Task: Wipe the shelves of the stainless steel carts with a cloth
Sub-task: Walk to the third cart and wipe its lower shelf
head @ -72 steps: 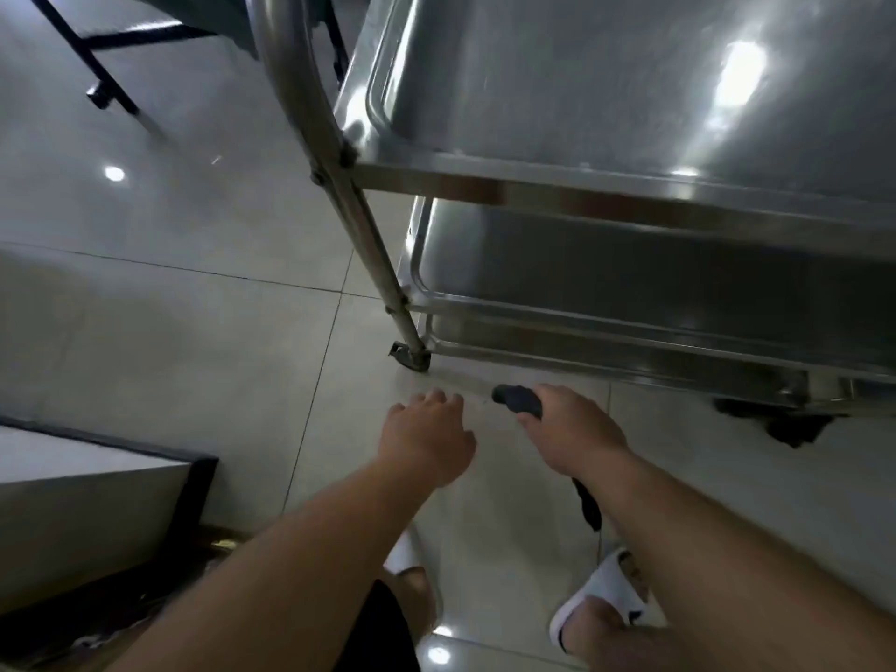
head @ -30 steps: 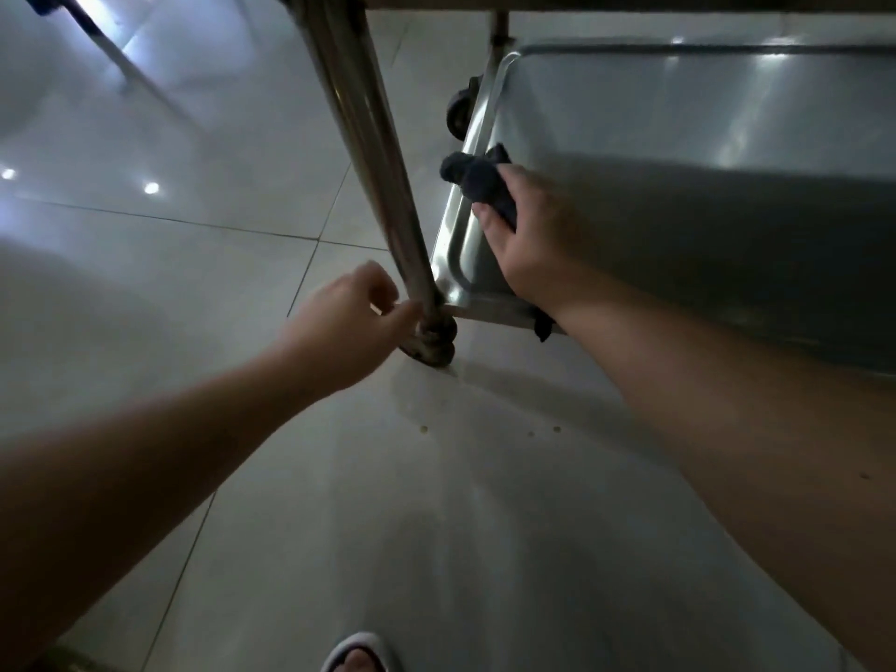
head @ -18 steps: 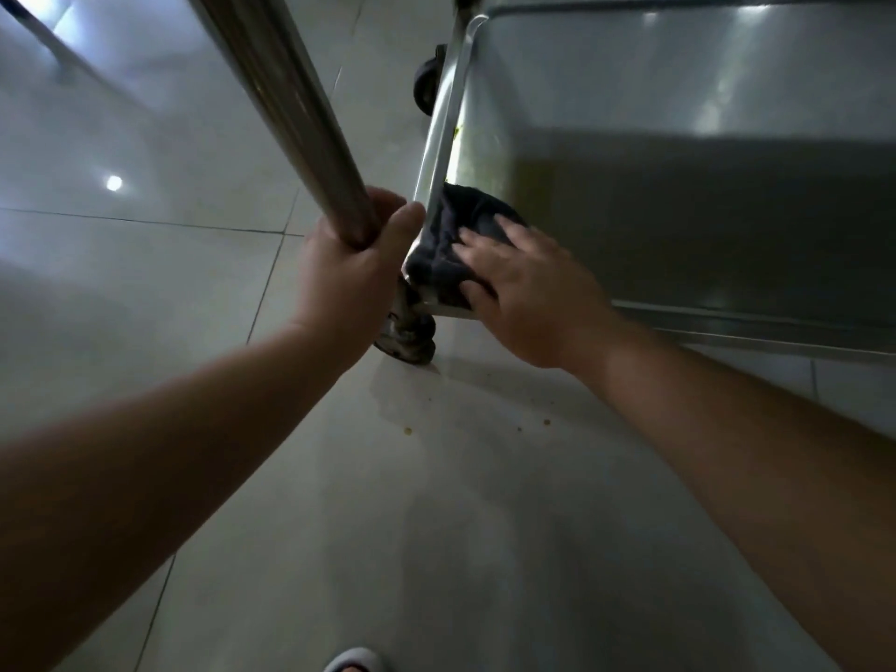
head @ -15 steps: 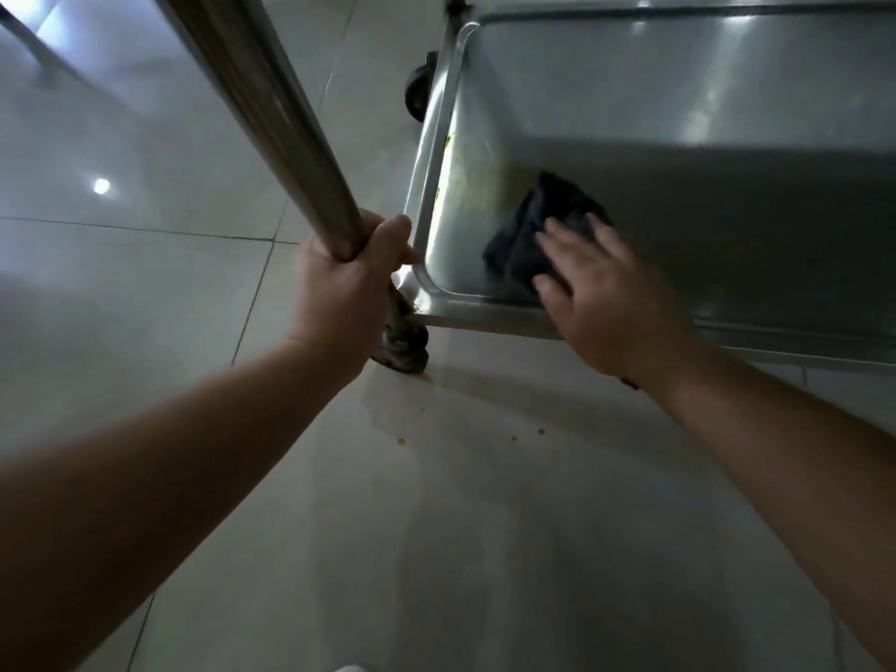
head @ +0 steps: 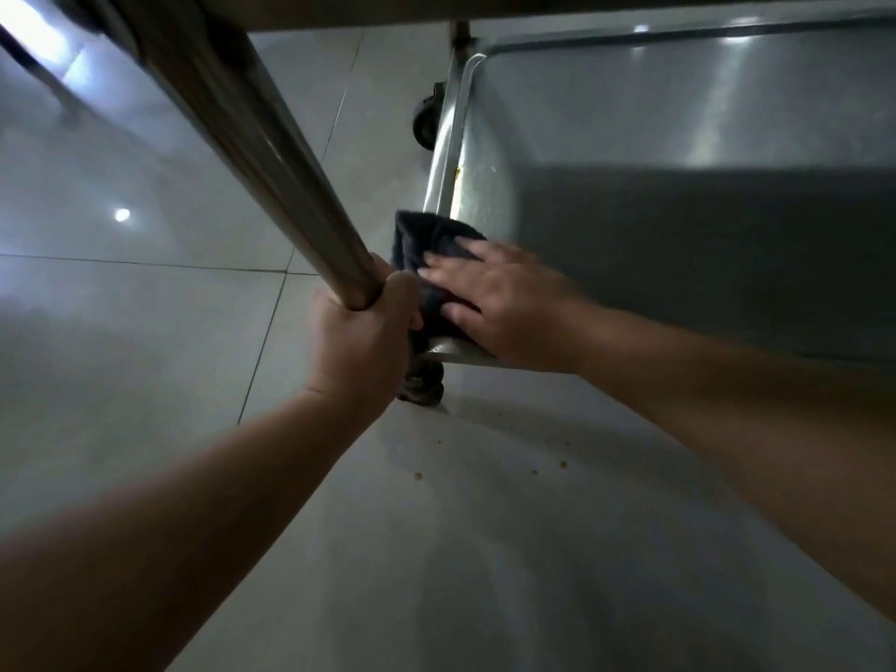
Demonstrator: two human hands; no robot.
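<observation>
The bottom shelf [head: 679,225] of a stainless steel cart fills the upper right, seen from low down. A dark cloth [head: 426,244] lies in the shelf's near left corner, against the raised rim. My right hand [head: 504,303] presses flat on the cloth with straight fingers. My left hand [head: 363,341] grips the cart's upright steel post [head: 252,147] just above the near caster [head: 426,385].
The underside of the shelf above crosses the top edge. A far caster [head: 429,123] shows behind the shelf's left rim. Glossy grey floor tiles [head: 145,332] surround the cart, with a few small crumbs [head: 562,464] near my arms.
My right hand has slid the cloth left, from further in on the shelf back to the near left corner. My left hand keeps its grip on the post.
</observation>
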